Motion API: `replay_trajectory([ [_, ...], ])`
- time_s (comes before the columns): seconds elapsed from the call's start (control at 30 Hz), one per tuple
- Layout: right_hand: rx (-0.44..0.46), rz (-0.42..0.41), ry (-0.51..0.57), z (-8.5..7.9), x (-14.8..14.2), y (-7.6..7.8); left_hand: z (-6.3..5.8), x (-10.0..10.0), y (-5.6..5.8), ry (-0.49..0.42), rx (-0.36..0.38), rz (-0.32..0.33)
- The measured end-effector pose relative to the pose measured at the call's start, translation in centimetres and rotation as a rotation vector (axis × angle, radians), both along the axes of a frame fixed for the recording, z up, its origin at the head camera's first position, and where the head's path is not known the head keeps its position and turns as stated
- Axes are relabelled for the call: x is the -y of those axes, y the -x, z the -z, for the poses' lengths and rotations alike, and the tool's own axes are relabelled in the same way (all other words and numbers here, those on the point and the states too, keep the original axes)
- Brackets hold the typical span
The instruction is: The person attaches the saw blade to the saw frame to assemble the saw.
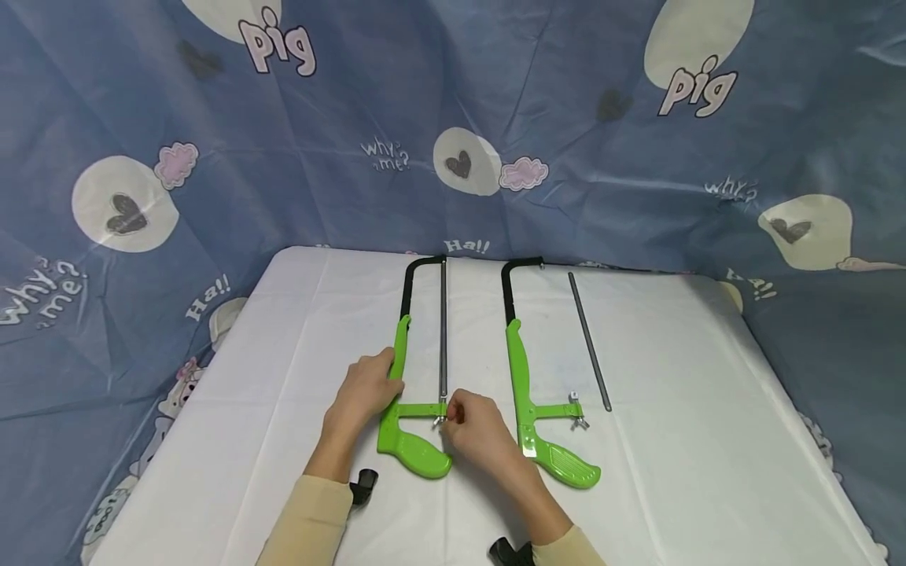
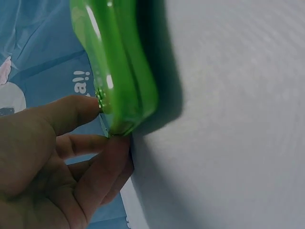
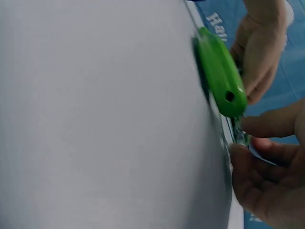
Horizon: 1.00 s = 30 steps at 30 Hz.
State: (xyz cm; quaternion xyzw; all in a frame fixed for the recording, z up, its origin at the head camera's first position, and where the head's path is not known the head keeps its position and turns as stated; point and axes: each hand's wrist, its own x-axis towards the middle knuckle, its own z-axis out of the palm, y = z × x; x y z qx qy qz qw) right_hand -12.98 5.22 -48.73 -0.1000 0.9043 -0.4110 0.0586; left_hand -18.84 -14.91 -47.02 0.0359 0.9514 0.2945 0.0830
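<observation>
A hacksaw (image 1: 418,456) with a green handle and black front frame lies on the white table. Its dark blade (image 1: 443,330) runs along the open side of the frame. My left hand (image 1: 362,387) grips the green frame above the handle, thumb on one face and fingers at the edge in the left wrist view. With thumb and fingertips my right hand (image 1: 481,432) pinches the silver wing nut (image 1: 439,422) at the end of the green crossbar. In the right wrist view the fingertips partly hide that wing nut (image 3: 240,135).
A second green hacksaw (image 1: 520,369) lies to the right, with its own wing nut (image 1: 580,424) on the crossbar. Beside it a loose saw blade (image 1: 590,342) lies slanted on the table. Blue printed cloth (image 1: 396,94) rises behind the table's far edge.
</observation>
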Motion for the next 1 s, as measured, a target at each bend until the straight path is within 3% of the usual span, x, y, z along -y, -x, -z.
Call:
replay_trajectory([
  [0.13,-0.111,-0.013,-0.109,-0.4,0.7,-0.2,0.0,-0.1,0.0,0.008,-0.007,0.001],
  [0.33,-0.221,-0.119,-0.365,-0.7,1.6,0.0,-0.1,0.0,-0.1,0.013,0.016,0.011],
  [0.5,-0.278,-0.144,-0.461,-0.6,2.0,0.1,-0.1,0.2,-0.3,0.016,0.021,0.011],
  [0.6,-0.252,-0.126,-0.431,-0.6,2.0,0.0,-0.2,0.1,-0.2,0.008,0.010,0.017],
  [0.83,0.024,-0.047,-0.122,-0.8,1.4,-0.2,-0.2,0.1,-0.2,0.016,0.015,0.007],
  [1.0,0.076,-0.010,0.016,-0.4,0.9,0.1,0.1,0.2,-0.1,0.011,0.004,0.002],
])
